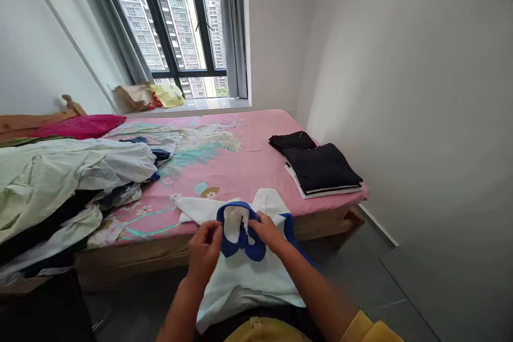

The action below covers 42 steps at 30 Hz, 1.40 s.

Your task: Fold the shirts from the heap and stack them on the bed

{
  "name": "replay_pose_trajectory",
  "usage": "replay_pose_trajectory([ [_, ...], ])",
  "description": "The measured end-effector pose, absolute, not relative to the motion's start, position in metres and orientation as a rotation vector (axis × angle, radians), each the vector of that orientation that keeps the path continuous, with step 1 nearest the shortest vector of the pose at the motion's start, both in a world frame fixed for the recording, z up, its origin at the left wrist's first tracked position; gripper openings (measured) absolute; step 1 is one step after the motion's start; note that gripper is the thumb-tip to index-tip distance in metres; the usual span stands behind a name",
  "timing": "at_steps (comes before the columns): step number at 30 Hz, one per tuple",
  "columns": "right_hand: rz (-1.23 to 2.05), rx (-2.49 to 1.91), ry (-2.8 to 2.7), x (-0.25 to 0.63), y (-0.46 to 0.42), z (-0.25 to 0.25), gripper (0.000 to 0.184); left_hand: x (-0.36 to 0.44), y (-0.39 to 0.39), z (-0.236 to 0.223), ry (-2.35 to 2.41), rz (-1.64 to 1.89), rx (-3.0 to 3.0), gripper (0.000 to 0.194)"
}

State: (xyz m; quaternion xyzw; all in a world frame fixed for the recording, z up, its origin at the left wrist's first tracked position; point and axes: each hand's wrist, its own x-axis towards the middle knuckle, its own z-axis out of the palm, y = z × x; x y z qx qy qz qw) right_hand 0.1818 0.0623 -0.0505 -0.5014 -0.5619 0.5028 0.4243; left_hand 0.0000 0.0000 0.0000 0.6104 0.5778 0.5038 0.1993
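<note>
A white polo shirt (240, 278) with a blue collar (255, 250) hangs over the bed's front edge, its upper part on the pink sheet and its lower part toward my lap. My left hand (206, 246) pinches the collar's left side. On the opposite side, my right hand (266, 230) grips the collar with thumb and fingers. Between the hands the neck opening shows the shirt's white inside. Blue trim runs along the right sleeve, partly behind my right forearm.
Folded black clothes (323, 168) with white ones beneath lie at the bed's right end. A heap of loose clothes (72, 171) covers the left side. Bags (148, 96) sit on the windowsill. The wooden bed frame (132, 259) runs along the front.
</note>
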Motion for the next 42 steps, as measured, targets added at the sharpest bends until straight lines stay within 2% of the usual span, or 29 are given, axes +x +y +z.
replay_pose_trajectory([
  [4,1.242,-1.230,-1.398,0.178,0.070,-0.041,0.021,0.021,-0.005,-0.020,1.480,0.917,1.941,0.024],
  [10,1.146,-1.211,-1.442,0.182,0.077,-0.018,0.021,0.041,0.001,-0.047,1.604,0.725,2.015,0.039],
  [13,1.039,-1.258,-1.439,0.192,0.087,-0.010,0.020,0.043,-0.002,-0.056,1.712,0.719,2.055,0.026],
  [17,0.985,-1.279,-1.463,0.200,0.099,-0.005,0.025,0.043,-0.006,-0.055,1.725,0.918,2.083,0.022],
  [23,0.922,-1.287,-1.582,0.196,0.095,-0.007,0.027,0.057,0.005,-0.038,1.724,1.038,2.084,0.035],
  [26,0.803,-1.324,-1.617,0.197,0.091,-0.011,0.024,0.050,0.016,-0.038,1.871,1.230,2.054,0.036],
  [28,0.745,-1.340,-1.626,0.198,0.088,-0.016,0.026,0.039,0.026,-0.040,2.024,1.283,1.998,0.044],
  [31,0.691,-1.367,-1.655,0.197,0.084,-0.024,0.031,0.023,0.042,-0.039,2.170,1.035,1.876,0.052],
  [34,0.559,-1.404,-1.745,0.199,0.083,-0.028,0.035,0.012,0.054,-0.031,2.145,0.741,1.820,0.032],
  [36,0.417,-1.454,-1.820,0.206,0.083,-0.027,0.035,0.004,0.058,-0.023,2.141,0.719,1.792,0.028],
  [42,0.127,-1.763,-1.869,0.240,0.089,-0.010,0.033,-0.017,0.060,-0.004,2.117,0.817,1.646,0.037],
])
